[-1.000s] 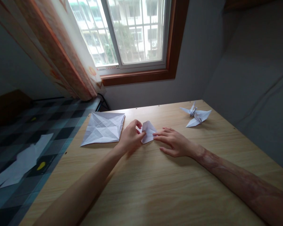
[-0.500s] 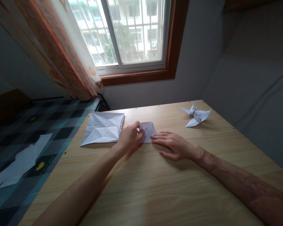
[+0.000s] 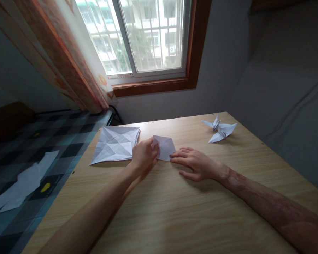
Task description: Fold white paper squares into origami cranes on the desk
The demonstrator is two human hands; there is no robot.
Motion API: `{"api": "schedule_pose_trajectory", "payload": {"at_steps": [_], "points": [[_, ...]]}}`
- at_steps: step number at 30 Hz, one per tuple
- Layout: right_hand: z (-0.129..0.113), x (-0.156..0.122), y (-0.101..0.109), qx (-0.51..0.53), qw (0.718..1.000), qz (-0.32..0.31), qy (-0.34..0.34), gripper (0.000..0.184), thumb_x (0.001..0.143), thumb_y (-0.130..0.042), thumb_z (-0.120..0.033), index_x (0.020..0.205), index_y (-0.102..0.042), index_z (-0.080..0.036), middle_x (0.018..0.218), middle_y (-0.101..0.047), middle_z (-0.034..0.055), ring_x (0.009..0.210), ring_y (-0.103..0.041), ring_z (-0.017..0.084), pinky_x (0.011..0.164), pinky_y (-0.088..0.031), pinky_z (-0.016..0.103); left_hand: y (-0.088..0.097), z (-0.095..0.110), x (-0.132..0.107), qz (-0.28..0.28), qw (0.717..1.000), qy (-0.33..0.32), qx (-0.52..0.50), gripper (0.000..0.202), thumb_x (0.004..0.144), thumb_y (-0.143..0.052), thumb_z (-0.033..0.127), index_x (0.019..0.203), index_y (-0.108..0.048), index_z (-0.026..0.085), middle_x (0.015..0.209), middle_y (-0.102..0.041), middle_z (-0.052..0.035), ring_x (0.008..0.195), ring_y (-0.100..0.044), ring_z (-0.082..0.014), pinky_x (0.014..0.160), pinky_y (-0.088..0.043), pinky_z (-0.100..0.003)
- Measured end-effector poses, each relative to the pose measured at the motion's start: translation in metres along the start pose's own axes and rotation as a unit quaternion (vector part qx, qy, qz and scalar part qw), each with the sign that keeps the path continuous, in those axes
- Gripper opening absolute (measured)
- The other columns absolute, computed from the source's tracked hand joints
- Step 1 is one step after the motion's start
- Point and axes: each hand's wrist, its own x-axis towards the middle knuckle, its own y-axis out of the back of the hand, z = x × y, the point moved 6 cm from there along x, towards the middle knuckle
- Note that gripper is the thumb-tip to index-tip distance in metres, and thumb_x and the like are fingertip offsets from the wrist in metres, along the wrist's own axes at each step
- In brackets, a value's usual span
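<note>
A small folded white paper piece (image 3: 164, 147) lies on the wooden table (image 3: 175, 208) between my hands. My left hand (image 3: 143, 156) pinches its left edge, fingers curled over the fold. My right hand (image 3: 196, 163) lies flat on the table, fingers stretched out, with the fingertips pressing the paper's right corner. A creased, unfolded white square sheet (image 3: 116, 143) rests just left of my left hand. A finished white paper crane (image 3: 219, 129) stands at the far right of the table, well away from both hands.
The table's left edge drops to a checked blanket (image 3: 29, 155) with loose white paper (image 3: 21, 185) on it. A window (image 3: 145, 38) and curtain (image 3: 76, 63) stand behind the table. A grey wall runs along the right side.
My left hand has worked the small paper's flap: it was raised, then pressed flat, and now shows a pointed diamond shape. My right hand shifted slightly and stays flat on the corner.
</note>
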Motion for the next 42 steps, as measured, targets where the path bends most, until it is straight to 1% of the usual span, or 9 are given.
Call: {"api": "schedule_pose_trajectory", "payload": {"at_steps": [4,10,17,22,25,29,36,40,42], "points": [[0.002,-0.001,-0.001,0.008,1.0,0.009,0.0,0.054,0.098,-0.07,-0.033,0.15,-0.064,-0.022,0.151,-0.069,0.0159,0.133,-0.067,0.032,0.121,-0.047,0.053,-0.002,-0.013,0.011,-0.014,0.992,0.004,-0.125,0.022,0.095,-0.061,0.039,0.097,-0.078,0.024,0.081,-0.079,-0.0023,0.072,-0.072,-0.0225,0.065,-0.041,-0.029],[0.002,0.0,0.001,0.006,1.0,0.019,-0.009,0.047,0.099,-0.07,-0.032,0.145,-0.067,-0.022,0.143,-0.073,0.0139,0.126,-0.069,0.032,0.12,-0.049,0.052,-0.015,-0.024,0.023,-0.011,0.943,-0.009,-0.332,0.027,0.084,-0.061,0.034,0.095,-0.079,0.017,0.089,-0.081,-0.0055,0.077,-0.073,-0.0229,0.072,-0.052,-0.031],[0.003,-0.001,-0.004,-0.039,0.999,0.016,-0.006,0.066,0.1,-0.07,-0.038,0.16,-0.055,-0.015,0.142,-0.071,0.0188,0.125,-0.066,0.036,0.117,-0.05,0.056,-0.022,-0.028,0.026,-0.026,0.885,0.027,-0.463,0.027,0.081,-0.068,0.037,0.092,-0.078,0.015,0.096,-0.081,-0.0077,0.082,-0.073,-0.022,0.072,-0.056,-0.03],[0.004,-0.002,-0.004,-0.057,0.998,0.024,-0.017,0.054,0.1,-0.069,-0.039,0.149,-0.066,-0.016,0.146,-0.07,0.0175,0.125,-0.067,0.035,0.118,-0.049,0.056,-0.022,-0.029,0.027,-0.028,0.885,0.039,-0.463,0.021,0.079,-0.067,0.035,0.087,-0.073,0.017,0.088,-0.077,-0.0044,0.073,-0.07,-0.0194,0.063,-0.054,-0.027],[0.003,-0.001,-0.001,-0.05,0.998,0.027,-0.029,0.048,0.1,-0.07,-0.037,0.144,-0.068,-0.018,0.15,-0.069,0.0157,0.127,-0.068,0.035,0.119,-0.048,0.056,-0.022,-0.028,0.027,-0.023,0.898,0.026,-0.439,0.019,0.081,-0.066,0.036,0.085,-0.072,0.018,0.086,-0.075,-0.0033,0.075,-0.071,-0.02,0.064,-0.056,-0.028],[0.002,0.001,0.002,-0.038,0.998,0.042,-0.038,0.037,0.1,-0.071,-0.036,0.132,-0.072,-0.02,0.142,-0.075,0.013,0.122,-0.071,0.032,0.12,-0.048,0.055,-0.018,-0.027,0.027,-0.024,0.891,0.015,-0.453,0.02,0.08,-0.069,0.037,0.087,-0.068,0.018,0.089,-0.074,-0.0035,0.075,-0.072,-0.0209,0.064,-0.057,-0.03],[0.003,0.001,0.003,-0.034,0.997,0.048,-0.042,0.03,0.099,-0.072,-0.035,0.126,-0.071,-0.021,0.139,-0.076,0.0133,0.122,-0.072,0.032,0.12,-0.047,0.056,-0.023,-0.012,0.016,-0.182,0.871,0.033,-0.455,0.04,0.067,-0.076,0.029,0.105,-0.068,0.017,0.09,-0.078,-0.0052,0.08,-0.076,-0.0255,0.066,-0.057,-0.031],[0.004,0.0,0.002,-0.028,0.998,0.047,-0.042,0.032,0.098,-0.073,-0.033,0.128,-0.071,-0.022,0.14,-0.076,0.0132,0.124,-0.071,0.033,0.12,-0.047,0.057,-0.02,-0.006,0.013,-0.18,0.891,-0.009,-0.417,0.044,0.063,-0.075,0.027,0.106,-0.07,0.018,0.112,-0.078,-0.0085,0.091,-0.076,-0.026,0.071,-0.059,-0.032],[0.005,-0.001,0.002,-0.025,0.998,0.047,-0.043,0.034,0.097,-0.074,-0.032,0.129,-0.071,-0.023,0.141,-0.076,0.013,0.124,-0.071,0.032,0.121,-0.046,0.057,-0.021,-0.006,0.013,-0.177,0.897,-0.026,-0.404,0.044,0.062,-0.074,0.026,0.106,-0.069,0.018,0.108,-0.077,-0.0076,0.092,-0.075,-0.0265,0.071,-0.059,-0.032]]}}
